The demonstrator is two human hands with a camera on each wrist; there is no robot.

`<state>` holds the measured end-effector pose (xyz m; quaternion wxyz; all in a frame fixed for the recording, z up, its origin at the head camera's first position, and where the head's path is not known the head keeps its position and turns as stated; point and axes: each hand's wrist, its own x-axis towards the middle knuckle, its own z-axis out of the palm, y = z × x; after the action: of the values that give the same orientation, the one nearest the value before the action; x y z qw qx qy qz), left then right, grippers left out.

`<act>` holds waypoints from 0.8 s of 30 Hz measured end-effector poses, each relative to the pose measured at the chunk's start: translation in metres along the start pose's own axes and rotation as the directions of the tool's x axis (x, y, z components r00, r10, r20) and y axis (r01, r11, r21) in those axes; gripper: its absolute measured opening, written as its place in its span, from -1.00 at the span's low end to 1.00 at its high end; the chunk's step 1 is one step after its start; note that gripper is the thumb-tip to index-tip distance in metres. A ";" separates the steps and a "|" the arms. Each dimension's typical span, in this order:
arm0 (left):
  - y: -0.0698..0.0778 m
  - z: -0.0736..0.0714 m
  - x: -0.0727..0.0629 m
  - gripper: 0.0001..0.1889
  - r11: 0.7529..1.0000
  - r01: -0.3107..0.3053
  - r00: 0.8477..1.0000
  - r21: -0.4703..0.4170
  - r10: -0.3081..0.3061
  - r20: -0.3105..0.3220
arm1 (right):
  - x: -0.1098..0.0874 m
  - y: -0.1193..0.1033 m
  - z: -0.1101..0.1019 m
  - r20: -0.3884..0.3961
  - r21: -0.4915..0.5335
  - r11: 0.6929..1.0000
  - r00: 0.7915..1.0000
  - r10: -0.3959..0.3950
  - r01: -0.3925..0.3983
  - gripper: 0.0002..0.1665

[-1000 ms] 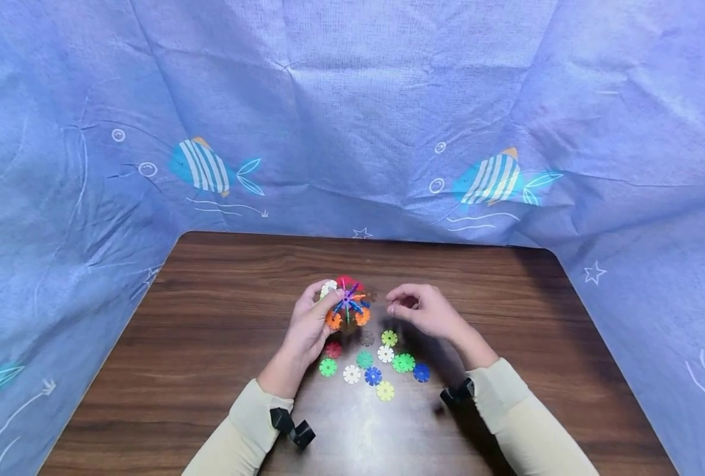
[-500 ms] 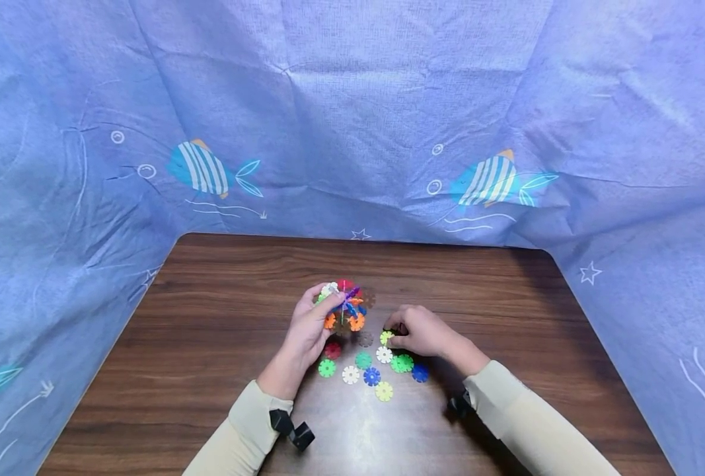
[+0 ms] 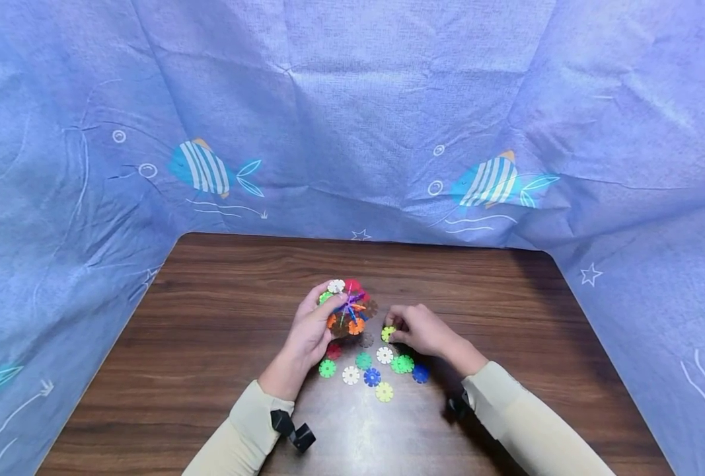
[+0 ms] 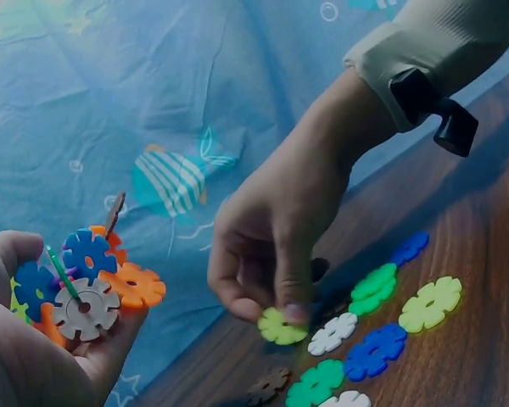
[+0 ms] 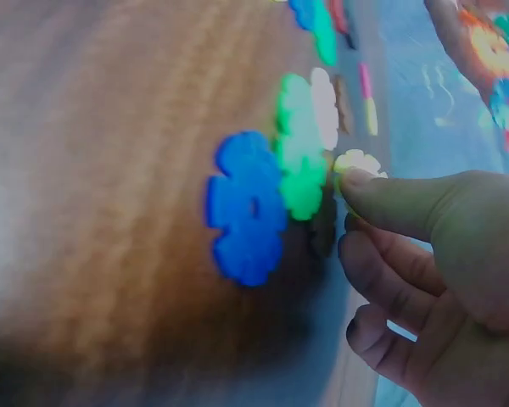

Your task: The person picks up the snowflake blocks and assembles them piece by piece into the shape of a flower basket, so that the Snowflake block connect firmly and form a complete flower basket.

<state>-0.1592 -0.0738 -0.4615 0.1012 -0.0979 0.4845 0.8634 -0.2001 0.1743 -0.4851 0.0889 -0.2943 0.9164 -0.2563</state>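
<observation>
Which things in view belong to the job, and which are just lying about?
Job:
disc cluster, in the left hand
yellow-green disc, pinched by the right hand
loose discs on the table, probably parts

Just around:
fish-print cloth
black wrist devices

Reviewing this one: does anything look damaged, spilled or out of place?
Nothing stands out as damaged or spilled. The loose discs lie scattered on the table, the left hand holds a joined cluster, and the right hand pinches a yellow-green disc. Only the backdrop looks creased.
</observation>
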 end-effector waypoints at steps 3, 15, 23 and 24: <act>0.000 0.001 0.000 -0.38 1.000 0.023 1.000 -0.006 -0.023 -0.004 | 0.003 0.002 -0.006 -0.091 0.087 0.996 0.995 0.026 -0.018 -0.82; -0.001 0.002 0.001 -0.30 0.997 0.016 1.000 0.070 -0.018 0.025 | 0.008 -0.032 -0.027 -0.395 0.612 0.785 0.896 0.203 0.092 -0.79; -0.004 0.002 0.002 -0.44 0.996 0.004 0.999 0.085 -0.001 -0.044 | 0.010 -0.045 -0.021 -0.401 0.633 0.758 0.904 0.146 0.158 -0.68; -0.004 0.002 0.002 -0.46 0.996 0.004 0.999 0.092 0.001 -0.052 | 0.011 -0.046 -0.020 -0.403 0.629 0.761 0.903 0.145 0.158 -0.68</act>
<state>-0.1607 -0.0705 -0.4643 0.0936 -0.1161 0.5261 0.8373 -0.1926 0.1447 -0.4439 -0.0195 -0.1848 0.7660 -0.6154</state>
